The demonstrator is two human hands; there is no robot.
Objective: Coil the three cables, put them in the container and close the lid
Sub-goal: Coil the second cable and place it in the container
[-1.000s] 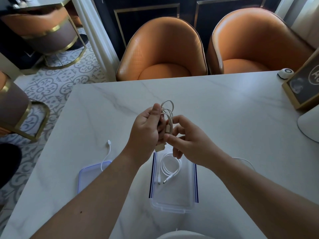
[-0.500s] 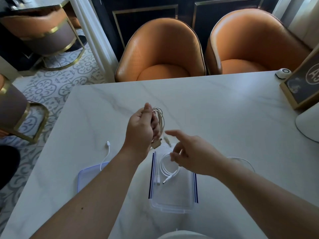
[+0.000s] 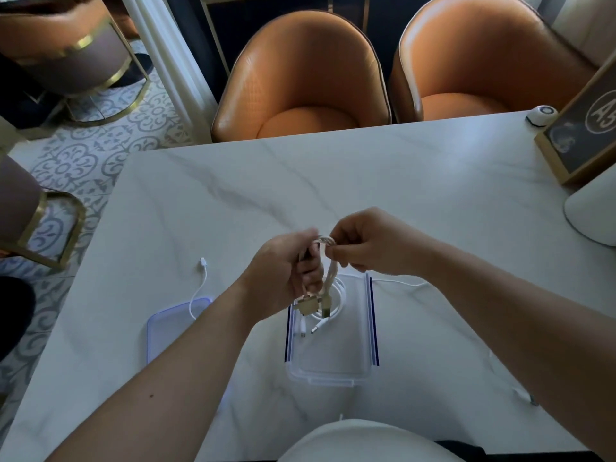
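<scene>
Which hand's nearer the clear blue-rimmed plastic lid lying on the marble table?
Left. The left hand is up-right of the clear blue-rimmed lid, gripping the beige coiled cable; the right hand pinches that cable farther right, beyond the left hand.

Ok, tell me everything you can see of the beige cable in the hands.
The beige cable is bunched into small loops, pale and slightly glossy. The left hand grips the bundle; the right hand pinches the top loops. Two ends hang down: one broad gold multi-plug head, one slim gold plug. It hangs above the open container, seemingly touching only the hands.
</scene>
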